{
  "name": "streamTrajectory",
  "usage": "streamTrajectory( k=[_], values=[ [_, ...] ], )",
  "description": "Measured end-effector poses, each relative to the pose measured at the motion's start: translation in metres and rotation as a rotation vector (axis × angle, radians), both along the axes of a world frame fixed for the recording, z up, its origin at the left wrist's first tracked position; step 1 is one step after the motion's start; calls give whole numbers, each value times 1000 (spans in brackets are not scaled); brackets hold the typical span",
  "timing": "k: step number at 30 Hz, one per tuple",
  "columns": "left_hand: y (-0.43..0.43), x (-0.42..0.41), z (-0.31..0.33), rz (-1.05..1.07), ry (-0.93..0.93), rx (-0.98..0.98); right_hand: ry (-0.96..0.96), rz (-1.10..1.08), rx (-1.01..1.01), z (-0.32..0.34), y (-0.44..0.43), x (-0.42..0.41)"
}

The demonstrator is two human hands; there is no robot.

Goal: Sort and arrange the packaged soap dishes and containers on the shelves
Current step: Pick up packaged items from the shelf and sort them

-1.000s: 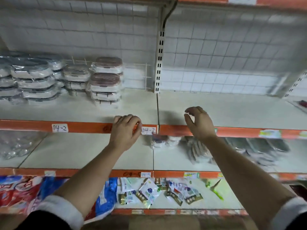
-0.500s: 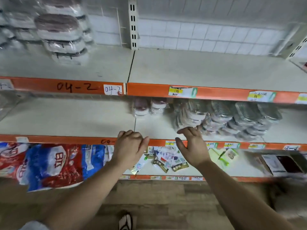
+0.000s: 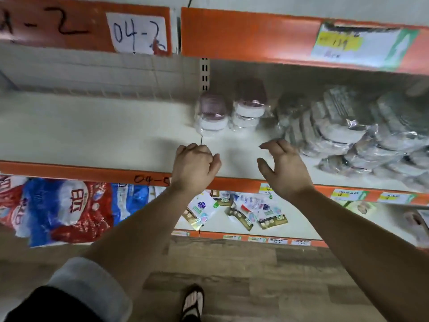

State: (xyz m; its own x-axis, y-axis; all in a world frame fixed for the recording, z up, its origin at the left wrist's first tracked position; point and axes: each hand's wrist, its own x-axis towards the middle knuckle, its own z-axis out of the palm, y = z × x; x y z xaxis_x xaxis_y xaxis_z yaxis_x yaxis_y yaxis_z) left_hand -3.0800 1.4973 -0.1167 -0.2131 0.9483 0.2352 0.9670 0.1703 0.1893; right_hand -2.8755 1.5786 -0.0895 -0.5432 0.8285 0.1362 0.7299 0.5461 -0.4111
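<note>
Two short stacks of plastic-wrapped soap containers with maroon lids (image 3: 212, 115) (image 3: 249, 105) stand at the back of the middle shelf (image 3: 92, 133). To their right lies a heap of wrapped grey soap dishes (image 3: 362, 133). My left hand (image 3: 193, 165) hovers over the shelf's front edge with fingers loosely curled, holding nothing. My right hand (image 3: 282, 167) is beside it, fingers bent and spread, empty, just in front of the grey heap. Both hands are a short way in front of the maroon-lidded stacks.
The orange edge of the upper shelf (image 3: 243, 36) with a "04-2" label (image 3: 138, 33) hangs close overhead. Below, red and blue bags (image 3: 60, 210) and small sachets (image 3: 243, 212) lie on the bottom shelf. A sandalled foot (image 3: 192, 303) stands on the wooden floor.
The view has dropped and closed in from the upper shelf to the middle one. Both hands came down from the upper shelf edge to the middle shelf's front edge, still empty.
</note>
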Motion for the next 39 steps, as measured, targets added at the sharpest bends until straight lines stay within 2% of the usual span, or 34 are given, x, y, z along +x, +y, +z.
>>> streamTrajectory(
  k=[2,5,8,17,22,29,34,39],
  values=[
    [17,-9,-11,11,-14,23,1,-9,60,-6,18,-16],
    [41,-24,-23,-31,-59,161,-22,-47,169,-12,48,-40],
    [71,-38,-32,-54,-16,287,-73,-94,247,-14,81,-65],
    [140,-61,-66,59,-65,79,-113,-245,122,-28,131,-113],
    [148,-60,-62,80,-125,117,-35,-280,206,-36,126,-116],
    [118,-53,-45,14,-155,182,-22,-235,233,-40,99,-88],
    [73,-39,-26,-15,-186,266,-23,-161,226,-33,54,-64],
    [11,-19,-3,0,-238,271,38,-150,193,-10,-2,-38]
  ],
)
